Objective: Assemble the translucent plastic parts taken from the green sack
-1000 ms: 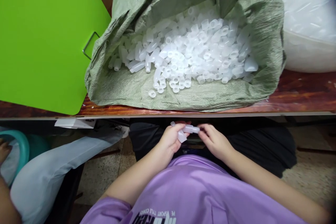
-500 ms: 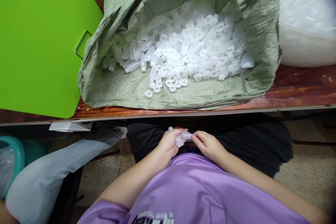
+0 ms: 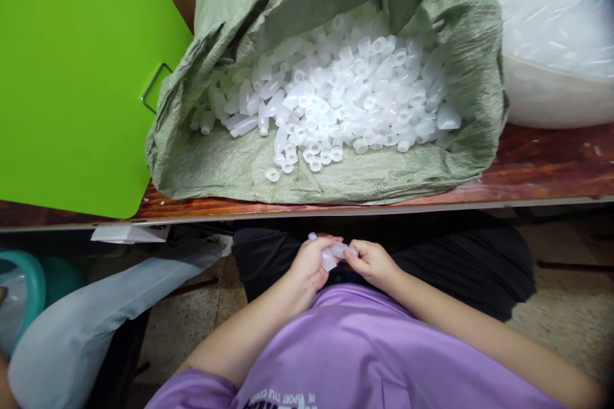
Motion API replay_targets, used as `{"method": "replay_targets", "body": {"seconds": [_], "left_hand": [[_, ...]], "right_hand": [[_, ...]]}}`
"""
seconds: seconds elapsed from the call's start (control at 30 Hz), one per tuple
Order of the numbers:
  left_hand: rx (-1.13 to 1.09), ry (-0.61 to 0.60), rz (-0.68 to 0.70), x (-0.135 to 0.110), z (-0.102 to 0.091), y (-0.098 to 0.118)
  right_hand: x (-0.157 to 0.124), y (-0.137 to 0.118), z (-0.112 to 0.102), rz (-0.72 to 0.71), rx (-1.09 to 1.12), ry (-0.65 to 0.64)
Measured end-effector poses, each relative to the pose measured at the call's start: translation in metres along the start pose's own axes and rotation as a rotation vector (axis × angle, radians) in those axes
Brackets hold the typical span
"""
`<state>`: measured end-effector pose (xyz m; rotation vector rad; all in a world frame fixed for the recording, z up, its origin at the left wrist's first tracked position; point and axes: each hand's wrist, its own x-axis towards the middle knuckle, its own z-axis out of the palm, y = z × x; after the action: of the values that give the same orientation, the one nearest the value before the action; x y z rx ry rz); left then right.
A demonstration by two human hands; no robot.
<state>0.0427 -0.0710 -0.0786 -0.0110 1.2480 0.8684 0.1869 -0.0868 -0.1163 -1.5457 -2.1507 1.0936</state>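
Over my lap, my left hand is closed on small translucent white plastic pieces that look like the ones in the sack. One plastic piece slants across the palm, its narrow end poking out past the thumb. A second plastic piece lies between both hands, pinched at its right end by the thumb and fingers of my right hand. Ahead on the table, a green woven sack gapes open, with a heap of similar plastic pieces inside.
A bright green panel with a metal handle stands at left on the wooden table. At right is a pale container full of white pieces. A person's leg and a teal bucket are at lower left.
My right hand has shifted slightly left along the plastic piece, its fingers now covering more of it. My left hand keeps its hold. The view has moved a little.
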Motion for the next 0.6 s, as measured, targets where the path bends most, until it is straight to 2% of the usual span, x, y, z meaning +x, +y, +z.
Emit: {"method": "replay_targets", "body": {"seconds": [0.1,0.17,0.3,0.37,0.4,0.43,0.47,0.5,0.53,0.6], "left_hand": [[-0.013,0.030,0.087,0.008,0.002,0.003],[-0.033,0.065,0.180,0.016,0.004,0.006],[-0.042,0.076,0.313,0.028,0.008,0.012],[-0.023,0.052,0.309,0.027,0.008,0.013],[-0.001,0.027,0.275,0.025,0.007,0.014],[0.045,-0.015,0.222,0.023,0.006,0.013],[0.123,-0.075,0.169,0.019,0.005,0.012],[0.232,-0.142,0.131,0.016,0.004,0.010],[0.365,-0.201,0.121,0.012,0.003,0.008],[0.656,-0.286,0.191,0.005,0.001,0.006]], "right_hand": [[0.007,0.000,0.003,0.085,0.025,-0.039],[0.010,0.000,-0.002,0.151,0.003,-0.057],[0.005,-0.011,-0.037,0.228,-0.076,-0.087],[0.000,-0.024,-0.064,0.155,-0.061,-0.147],[-0.002,-0.032,-0.079,0.082,-0.034,-0.182],[-0.002,-0.041,-0.095,-0.033,0.001,-0.161],[0.000,-0.049,-0.110,-0.088,0.014,-0.036],[0.005,-0.057,-0.125,-0.092,-0.006,0.154],[0.013,-0.064,-0.138,-0.044,-0.065,0.341],[0.035,-0.073,-0.159,0.081,-0.224,0.531]]}}
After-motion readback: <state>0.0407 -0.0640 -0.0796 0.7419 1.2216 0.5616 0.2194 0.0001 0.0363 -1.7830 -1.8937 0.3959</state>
